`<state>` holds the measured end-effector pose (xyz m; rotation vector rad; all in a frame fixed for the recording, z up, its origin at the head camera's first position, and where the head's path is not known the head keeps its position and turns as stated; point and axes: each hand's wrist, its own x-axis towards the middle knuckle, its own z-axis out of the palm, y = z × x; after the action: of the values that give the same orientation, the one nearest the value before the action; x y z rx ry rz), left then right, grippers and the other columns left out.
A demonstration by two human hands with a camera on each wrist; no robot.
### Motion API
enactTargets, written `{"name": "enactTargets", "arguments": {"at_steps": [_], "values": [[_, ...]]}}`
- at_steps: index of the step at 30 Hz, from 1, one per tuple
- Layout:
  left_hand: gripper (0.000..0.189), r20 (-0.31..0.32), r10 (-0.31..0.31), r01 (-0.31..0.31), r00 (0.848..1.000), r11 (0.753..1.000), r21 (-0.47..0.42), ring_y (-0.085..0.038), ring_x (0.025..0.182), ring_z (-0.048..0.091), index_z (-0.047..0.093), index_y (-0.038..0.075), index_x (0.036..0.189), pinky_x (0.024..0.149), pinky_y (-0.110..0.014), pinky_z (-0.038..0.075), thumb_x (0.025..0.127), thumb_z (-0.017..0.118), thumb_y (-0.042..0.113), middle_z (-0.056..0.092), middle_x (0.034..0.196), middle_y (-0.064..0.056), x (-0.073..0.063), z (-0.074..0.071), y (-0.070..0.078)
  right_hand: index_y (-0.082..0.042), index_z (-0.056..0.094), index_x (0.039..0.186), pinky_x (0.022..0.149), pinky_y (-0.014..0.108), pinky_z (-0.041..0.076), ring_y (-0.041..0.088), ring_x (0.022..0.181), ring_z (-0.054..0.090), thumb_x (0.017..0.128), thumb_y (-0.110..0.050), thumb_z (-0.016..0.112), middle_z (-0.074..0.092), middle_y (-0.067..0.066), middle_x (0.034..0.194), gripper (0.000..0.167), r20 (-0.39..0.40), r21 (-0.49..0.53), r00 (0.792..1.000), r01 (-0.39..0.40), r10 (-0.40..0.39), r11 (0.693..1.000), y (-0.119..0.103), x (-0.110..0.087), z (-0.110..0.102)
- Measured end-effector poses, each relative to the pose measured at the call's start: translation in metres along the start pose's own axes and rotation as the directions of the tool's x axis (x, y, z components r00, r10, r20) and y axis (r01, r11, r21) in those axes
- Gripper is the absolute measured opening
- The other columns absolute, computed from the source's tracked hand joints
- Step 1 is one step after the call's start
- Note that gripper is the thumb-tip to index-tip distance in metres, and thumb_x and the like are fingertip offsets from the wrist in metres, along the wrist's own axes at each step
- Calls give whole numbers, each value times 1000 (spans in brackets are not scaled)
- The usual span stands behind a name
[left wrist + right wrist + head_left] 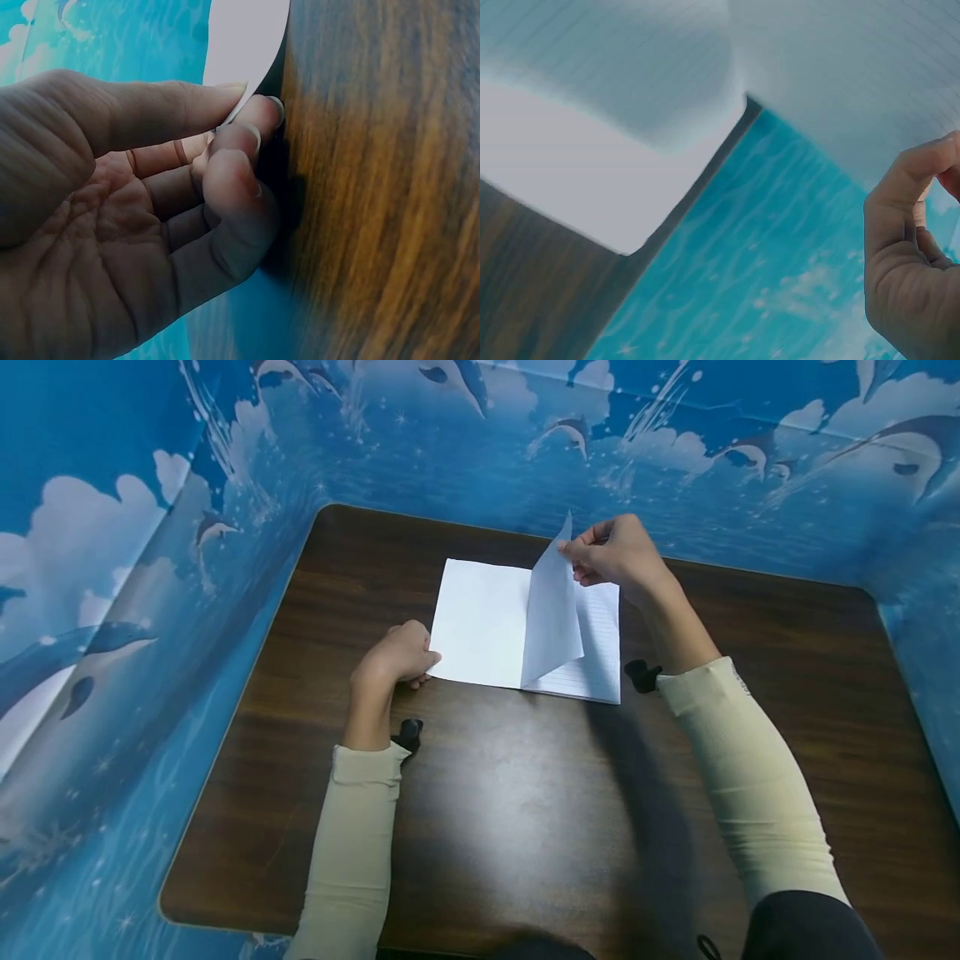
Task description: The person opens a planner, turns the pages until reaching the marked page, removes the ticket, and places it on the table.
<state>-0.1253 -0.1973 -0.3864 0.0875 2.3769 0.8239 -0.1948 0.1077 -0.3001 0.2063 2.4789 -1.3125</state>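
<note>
An open notebook (480, 622) with white pages lies on the brown table. One page (551, 610) stands raised from the middle fold, its upper corner pinched between the thumb and fingers of my right hand (618, 556). Beneath it shows the lined right-hand page (600, 643). My left hand (397, 653) grips the lower left corner of the notebook; in the left wrist view the thumb lies on top of the paper (244, 45) and curled fingers are under it. In the right wrist view the right hand (915, 240) is partly cut off at the frame's edge.
The dark wood-grain table (480, 827) has rounded corners. A blue sheet (450, 460) printed with dolphins and waves surrounds it at the back and sides. A small black device sits at each wrist, by the pale sleeves (356, 835).
</note>
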Motion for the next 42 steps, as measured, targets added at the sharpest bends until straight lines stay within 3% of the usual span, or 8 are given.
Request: {"name": "enactTargets", "arguments": {"at_steps": [9, 13, 20, 27, 31, 39, 42], "values": [[49, -1, 0, 0, 1000, 1000, 0, -16, 53, 57, 42, 12, 62, 58, -28, 43, 110, 51, 9, 60, 60, -6, 2, -2, 1, -2, 73, 99, 68, 25, 63, 12, 65, 71, 101, -31, 76, 70, 1, 74, 30, 45, 65, 997, 66, -69, 996, -30, 9, 34], [48, 4, 9, -9, 1000, 1000, -9, -14, 52, 58, 40, 14, 62, 57, -27, 46, 109, 52, 11, 62, 59, -4, 4, -1, -6, -1, 74, 95, 71, 28, 64, 9, 61, 70, 102, -27, 76, 70, 0, 67, 28, 76, 96, 994, 71, -78, 993, -40, 15, 58], [44, -18, -20, 20, 1000, 1000, 8, -15, 53, 59, 40, 12, 66, 59, -27, 48, 109, 51, 10, 63, 61, -4, 0, -2, -2, 3, 75, 96, 70, 29, 65, 9, 55, 70, 99, -24, 79, 70, 2, 67, 28, 89, 120, 994, 49, -60, 992, -50, 30, 95], [41, -30, -16, 15, 999, 1000, -14, -13, 50, 59, 44, 11, 68, 57, -26, 51, 107, 56, 10, 62, 59, -2, 4, 0, -2, 4, 76, 101, 70, 29, 64, 9, 55, 71, 99, -25, 80, 71, 4, 68, 29, 71, 52, 997, 36, -39, 998, -49, 39, 121], [42, -25, 3, -4, 1000, 1000, -28, -13, 50, 58, 46, 10, 66, 55, -26, 51, 107, 55, 8, 62, 59, -3, 4, -2, -1, 0, 75, 92, 66, 26, 63, 7, 53, 70, 101, -25, 77, 69, 0, 61, 26, 50, -11, 998, 46, -45, 999, -46, 44, 134], [30, -5, 29, -29, 1000, 998, -49, -13, 50, 56, 47, 9, 77, 52, -25, 49, 101, 41, -6, 58, 63, -4, 4, -2, -4, -3, 79, 85, 71, 26, 62, 6, 49, 66, 102, -24, 77, 65, -4, 54, 27, 16, -152, 996, 91, -90, 984, -36, 52, 164], [30, 9, 35, -35, 999, 998, -55, -13, 51, 57, 51, 7, 80, 54, -25, 51, 104, 37, -4, 61, 66, -4, 1, -2, -8, -3, 77, 83, 77, 30, 63, 5, 47, 64, 102, -22, 77, 65, -2, 55, 27, 18, -187, 995, 98, -96, 977, -32, 55, 180]]}}
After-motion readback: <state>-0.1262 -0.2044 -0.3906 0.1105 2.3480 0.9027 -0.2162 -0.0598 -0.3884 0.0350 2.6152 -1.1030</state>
